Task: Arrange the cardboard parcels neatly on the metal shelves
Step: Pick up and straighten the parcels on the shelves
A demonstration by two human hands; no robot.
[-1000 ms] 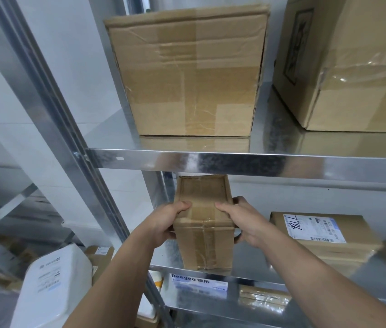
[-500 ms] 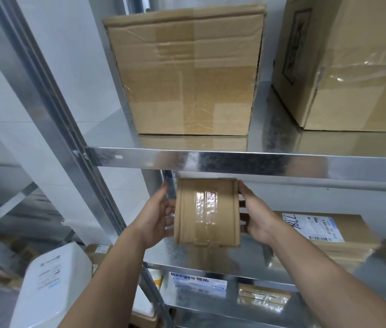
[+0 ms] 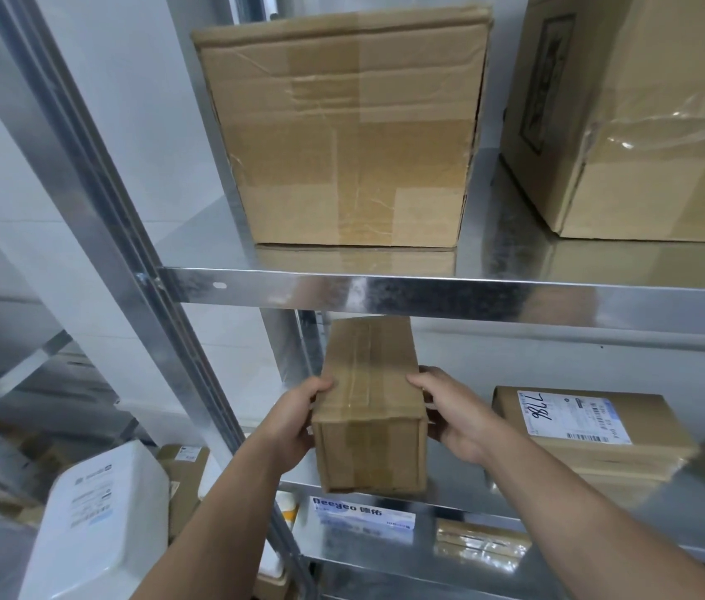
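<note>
Two grips: left hand [image 3: 294, 422], right hand [image 3: 454, 420], fingers round taped parcel [image 3: 370, 448] — far end seemingly behind shelf rail [image 3: 385, 292].

Bare left hand [image 3: 294, 422], bare right hand [image 3: 456, 420], forearms equally bare.

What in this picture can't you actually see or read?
All in the head view:
1. Small box, held by the left hand and right hand: its far end is hidden behind the rim of the upper shelf; whether it rests on the lower shelf is unclear.
2. Label: printed lines too small.
3. Large box: cut off by the right edge.
4. White tub: lettering blurred.
</note>
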